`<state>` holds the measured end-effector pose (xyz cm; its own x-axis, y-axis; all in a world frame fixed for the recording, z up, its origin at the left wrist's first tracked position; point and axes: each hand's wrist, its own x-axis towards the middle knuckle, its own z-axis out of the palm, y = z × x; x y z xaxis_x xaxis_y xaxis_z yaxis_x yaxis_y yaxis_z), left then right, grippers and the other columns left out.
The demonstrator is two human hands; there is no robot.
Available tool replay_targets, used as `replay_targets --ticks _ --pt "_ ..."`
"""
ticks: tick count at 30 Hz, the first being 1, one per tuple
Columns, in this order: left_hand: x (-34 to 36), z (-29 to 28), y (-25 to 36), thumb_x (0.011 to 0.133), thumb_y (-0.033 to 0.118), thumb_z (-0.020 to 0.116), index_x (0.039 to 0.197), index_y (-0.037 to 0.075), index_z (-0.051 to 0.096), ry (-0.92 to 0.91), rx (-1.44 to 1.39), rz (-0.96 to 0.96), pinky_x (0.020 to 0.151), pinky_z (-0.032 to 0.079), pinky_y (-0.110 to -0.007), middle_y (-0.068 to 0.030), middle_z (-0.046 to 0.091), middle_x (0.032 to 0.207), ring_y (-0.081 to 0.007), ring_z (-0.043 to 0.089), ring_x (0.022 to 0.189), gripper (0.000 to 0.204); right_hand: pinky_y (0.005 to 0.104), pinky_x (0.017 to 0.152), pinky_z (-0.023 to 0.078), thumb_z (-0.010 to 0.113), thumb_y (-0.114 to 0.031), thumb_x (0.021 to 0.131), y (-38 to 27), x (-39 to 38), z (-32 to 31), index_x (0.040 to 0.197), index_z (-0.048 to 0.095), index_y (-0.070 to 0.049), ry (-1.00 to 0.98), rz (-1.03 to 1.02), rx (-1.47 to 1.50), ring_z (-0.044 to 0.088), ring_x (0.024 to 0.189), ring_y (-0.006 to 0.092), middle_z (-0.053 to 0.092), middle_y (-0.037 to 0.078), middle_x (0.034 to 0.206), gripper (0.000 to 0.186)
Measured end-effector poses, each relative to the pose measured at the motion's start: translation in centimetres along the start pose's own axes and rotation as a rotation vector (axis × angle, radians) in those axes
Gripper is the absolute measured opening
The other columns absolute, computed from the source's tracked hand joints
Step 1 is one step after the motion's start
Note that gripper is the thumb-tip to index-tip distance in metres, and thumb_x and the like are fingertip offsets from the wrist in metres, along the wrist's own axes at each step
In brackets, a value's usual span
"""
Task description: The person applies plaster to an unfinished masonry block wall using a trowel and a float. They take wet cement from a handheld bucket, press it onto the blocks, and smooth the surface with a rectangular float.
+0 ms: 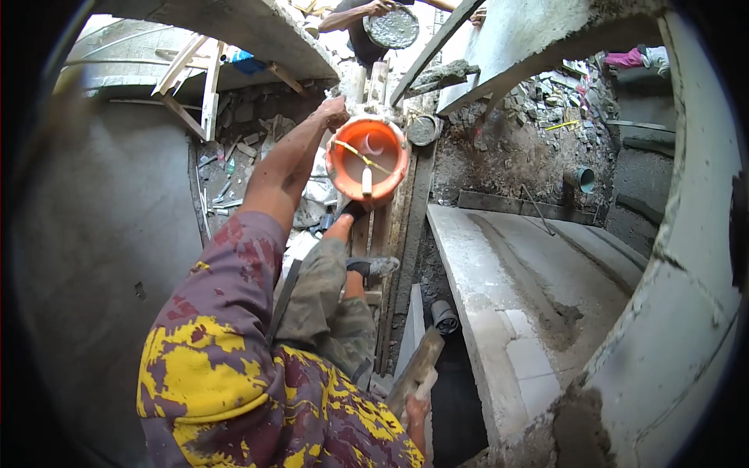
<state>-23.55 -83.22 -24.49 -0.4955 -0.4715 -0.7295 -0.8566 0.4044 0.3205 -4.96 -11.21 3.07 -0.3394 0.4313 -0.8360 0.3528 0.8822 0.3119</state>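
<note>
My left arm reaches forward, and my left hand (334, 113) is closed beside the rim of an orange bucket (337, 168); whatever it grips is too small to make out. Murky liquid fills part of the bucket. A yellow cord crosses its mouth, and a pale handle-like piece (367, 182) stands at its near side. Low in the view, my right hand (418, 409) is wrapped round a worn wooden board (415, 368) with a pale piece along its side. The board tilts beside a dark gap. My feet are on narrow planks (380, 234).
At the top, another person holds a round pan of wet mortar (392, 28). A small mortar-caked pail (424, 130) stands right of the bucket. Concrete walls curve around both sides. A concrete slab (499, 265) lies right, with rubble (538, 101) and a pipe end (583, 179) beyond.
</note>
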Motion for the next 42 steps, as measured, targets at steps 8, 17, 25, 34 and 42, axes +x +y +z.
replay_targets --ticks 8,17,25,34,42 --pt "18.0 -2.0 0.4 0.083 0.022 0.054 0.127 0.01 0.046 0.451 -0.733 -0.075 0.051 0.05 -0.031 -0.0104 0.063 0.094 -0.0173 0.061 0.063 0.046 0.0453 0.063 0.05 0.056 -0.032 0.073 -2.0 0.9 1.1 0.076 0.061 0.009 -0.004 0.138 -0.007 0.063 0.071 0.0359 0.063 0.023 0.073 0.042" --pt "26.8 -5.8 5.5 0.086 0.033 0.056 0.106 0.013 0.048 0.243 -1.518 0.221 0.063 0.049 -0.038 -0.0042 0.057 0.087 -0.0243 0.057 0.077 0.029 0.046 0.065 0.049 0.056 -0.033 0.072 -13.2 6.0 0.0 0.075 0.062 0.009 0.01 0.138 0.03 0.063 0.072 0.0366 0.063 0.023 0.073 0.042" --pt "25.5 -8.7 13.7 0.088 0.032 0.05 0.097 0.012 0.045 0.555 -2.035 0.277 0.064 0.038 -0.039 -0.0062 0.054 0.084 -0.0201 0.051 0.066 0.023 0.0467 0.067 0.049 0.056 -0.033 0.072 -12.6 6.0 1.6 0.075 0.062 0.008 0.029 0.153 0.086 0.063 0.073 0.0372 0.063 0.024 0.074 0.042" --pt "11.4 -9.8 11.5 0.086 0.029 0.052 0.074 0.021 0.042 0.247 -1.803 -0.183 0.046 0.026 -0.031 0.0055 0.035 0.064 -0.0125 0.029 0.049 0.017 0.0474 0.069 0.048 0.056 -0.033 0.072 -0.9 -4.6 6.6 0.074 0.062 0.008 0.091 0.245 0.268 0.063 0.074 0.0379 0.063 0.025 0.075 0.041" --pt "-10.1 -11.7 0.0 0.086 0.025 0.054 0.066 0.015 0.039 0.364 -1.72 -0.199 0.051 0.029 -0.032 0.0051 0.02 0.051 -0.0116 0.015 0.041 0.026 0.048 0.07 0.048 0.056 -0.033 0.072 12.7 -7.4 6.0 0.073 0.063 0.007 0.081 0.178 0.263 0.063 0.075 0.0385 0.063 0.025 0.075 0.041"
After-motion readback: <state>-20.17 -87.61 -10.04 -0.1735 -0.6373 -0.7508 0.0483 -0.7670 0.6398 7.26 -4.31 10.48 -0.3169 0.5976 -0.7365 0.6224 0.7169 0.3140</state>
